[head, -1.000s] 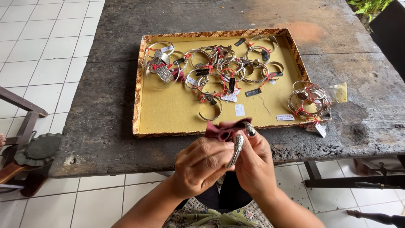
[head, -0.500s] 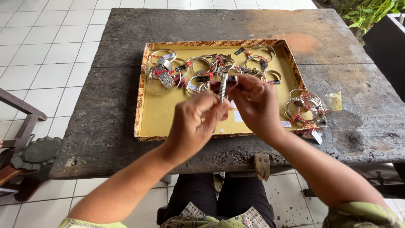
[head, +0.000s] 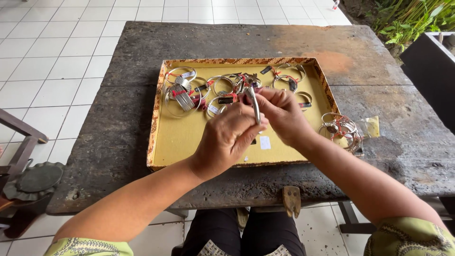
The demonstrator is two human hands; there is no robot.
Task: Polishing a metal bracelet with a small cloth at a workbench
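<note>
Both hands meet over a shallow yellow tray [head: 189,142] on a dark stone table. My left hand [head: 227,140] and my right hand [head: 283,114] pinch one silver bangle [head: 254,102] between their fingertips, held upright above the tray. A bit of dark red cloth shows under my right fingers. Several silver bangles with red ties and small tags [head: 187,90] lie in the tray's far half.
Outside the tray, a second heap of silver bangles [head: 340,129] sits to the right next to a small yellow packet [head: 372,126]. A dark chair [head: 429,66] stands far right. On the tiled floor to the left are a wooden frame and a dark round stand [head: 33,182].
Both hands have lifted from the table's near edge and moved forward over the tray, carrying the bangle. The view has tilted so more of my arms shows.
</note>
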